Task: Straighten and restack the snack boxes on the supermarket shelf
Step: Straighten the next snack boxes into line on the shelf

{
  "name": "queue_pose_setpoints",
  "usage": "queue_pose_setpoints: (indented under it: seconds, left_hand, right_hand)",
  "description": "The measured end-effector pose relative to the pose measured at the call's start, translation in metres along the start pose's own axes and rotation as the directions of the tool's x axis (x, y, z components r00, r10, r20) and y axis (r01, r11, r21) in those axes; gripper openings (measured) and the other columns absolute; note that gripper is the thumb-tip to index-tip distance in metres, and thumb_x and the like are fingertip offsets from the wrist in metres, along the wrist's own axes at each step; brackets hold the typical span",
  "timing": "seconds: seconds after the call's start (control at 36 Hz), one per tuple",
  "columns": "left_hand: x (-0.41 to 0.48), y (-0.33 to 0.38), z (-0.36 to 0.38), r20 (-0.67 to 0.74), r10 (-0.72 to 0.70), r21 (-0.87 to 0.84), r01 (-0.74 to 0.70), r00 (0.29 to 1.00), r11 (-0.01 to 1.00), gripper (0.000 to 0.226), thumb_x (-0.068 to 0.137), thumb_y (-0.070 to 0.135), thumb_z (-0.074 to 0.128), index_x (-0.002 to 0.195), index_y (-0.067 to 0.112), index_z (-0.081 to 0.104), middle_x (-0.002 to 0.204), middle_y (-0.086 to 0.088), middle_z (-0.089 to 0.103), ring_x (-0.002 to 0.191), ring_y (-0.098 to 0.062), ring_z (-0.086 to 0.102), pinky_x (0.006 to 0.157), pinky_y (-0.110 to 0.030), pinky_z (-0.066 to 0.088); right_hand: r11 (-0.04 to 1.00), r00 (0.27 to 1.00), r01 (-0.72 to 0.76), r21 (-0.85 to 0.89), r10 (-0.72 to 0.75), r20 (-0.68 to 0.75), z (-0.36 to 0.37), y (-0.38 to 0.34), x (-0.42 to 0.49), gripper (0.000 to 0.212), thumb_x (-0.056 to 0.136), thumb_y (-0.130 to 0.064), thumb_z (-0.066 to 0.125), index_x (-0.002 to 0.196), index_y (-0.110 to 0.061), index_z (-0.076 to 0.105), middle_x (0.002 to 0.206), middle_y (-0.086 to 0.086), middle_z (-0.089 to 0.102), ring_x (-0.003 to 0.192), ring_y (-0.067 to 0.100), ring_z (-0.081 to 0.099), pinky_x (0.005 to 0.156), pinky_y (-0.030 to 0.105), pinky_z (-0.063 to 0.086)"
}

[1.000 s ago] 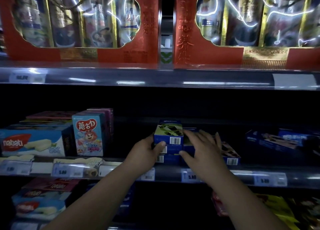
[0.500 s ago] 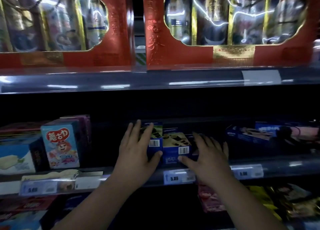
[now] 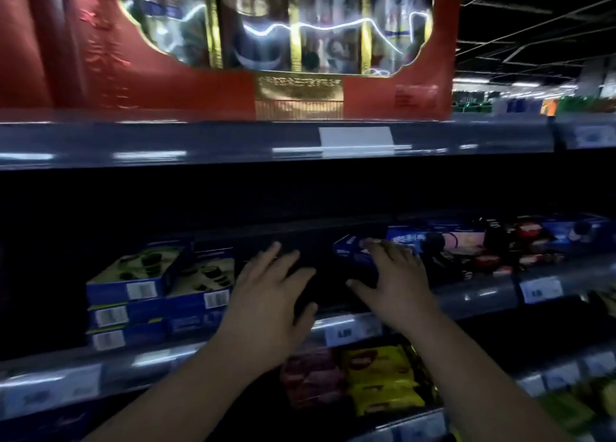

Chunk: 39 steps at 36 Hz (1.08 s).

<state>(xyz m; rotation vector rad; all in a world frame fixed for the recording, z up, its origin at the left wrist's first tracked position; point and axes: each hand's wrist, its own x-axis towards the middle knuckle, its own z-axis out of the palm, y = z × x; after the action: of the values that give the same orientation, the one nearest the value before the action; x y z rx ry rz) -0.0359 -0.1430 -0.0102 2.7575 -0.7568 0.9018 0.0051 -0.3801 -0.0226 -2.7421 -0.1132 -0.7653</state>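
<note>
Head view only: boxes [image 3: 160,295] sit stacked at the shelf's [image 3: 476,300] left; our left hand [image 3: 266,295] hovers spread, empty; our right hand [image 3: 396,285] rests, fingers apart, on a tilted blue box [image 3: 350,250], not closed round it; we judge the cardboard light, stiff, crushable; best held by the short sides.

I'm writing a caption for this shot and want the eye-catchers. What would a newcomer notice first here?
First the big red gift box on the top shelf, its window streaked with glare. Next the two bare hands, left hand and right hand, spread in front of the dark middle shelf, the right over a tilted blue box. To their left sits a neat stack of blue snack boxes.
</note>
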Motion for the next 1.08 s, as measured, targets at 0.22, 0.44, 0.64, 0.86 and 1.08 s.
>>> queue_pose_setpoints:
  seconds: [0.22,0.44,0.64,0.86,1.08]
  left_hand:
    - [0.071,0.058,0.057,0.085,-0.051,-0.082,0.058,0.995,0.995,0.059,0.086,0.061,0.038,0.128,0.027,0.062,0.134,0.001,0.06,0.131,-0.027,0.047,0.109,-0.043,0.032]
    - [0.091,0.073,0.076,0.367,-0.255,-0.05,0.293,0.895,0.955,0.073,0.091,0.07,0.028,0.153,0.034,0.015,0.157,0.006,0.029,0.14,-0.019,0.03,0.113,-0.037,0.026]
    - [0.093,0.079,0.067,0.469,-0.273,-0.135,0.374,0.84,0.918,0.078,0.09,0.072,0.03,0.153,0.037,0.0,0.084,0.003,0.068,0.066,-0.004,0.058,0.058,-0.023,0.047]
    - [0.091,0.081,0.063,0.468,-0.3,-0.252,0.451,0.831,0.856,0.089,0.074,0.087,0.035,0.148,0.052,-0.001,0.123,0.007,0.065,0.096,-0.002,0.061,0.082,-0.023,0.052]
    - [0.078,0.077,0.066,0.211,-0.201,-0.201,0.244,0.957,0.949,0.074,0.085,0.07,0.05,0.148,0.042,0.024,0.105,0.004,0.07,0.089,-0.003,0.062,0.079,-0.021,0.051]
  right_hand:
    - [0.999,0.967,-0.019,-0.037,0.028,0.255,-0.004,0.069,0.044,0.08,0.073,-0.081,0.037,0.145,-0.05,0.024,0.156,-0.001,0.032,0.141,0.028,0.028,0.115,0.051,0.019]
    - [0.997,0.992,0.062,0.052,-0.067,0.106,0.001,0.073,0.033,0.071,0.071,-0.072,0.034,0.13,-0.036,0.048,0.126,0.0,0.049,0.118,0.025,0.044,0.092,0.039,0.037]
    - [0.99,0.982,-0.012,0.142,-0.015,0.19,0.001,0.079,0.034,0.097,0.075,-0.081,0.038,0.151,-0.029,0.006,0.15,0.004,0.039,0.132,0.029,0.04,0.107,0.043,0.034]
    - [0.974,0.981,0.078,0.215,-0.113,0.159,-0.001,0.085,0.029,0.099,0.07,-0.091,0.032,0.147,-0.031,0.017,0.145,-0.003,0.042,0.124,0.019,0.048,0.096,0.035,0.042]
    - [0.974,0.983,0.088,0.208,-0.119,0.141,-0.006,0.082,0.023,0.104,0.063,-0.092,0.042,0.146,-0.034,0.018,0.142,-0.007,0.048,0.12,0.017,0.052,0.086,0.033,0.048]
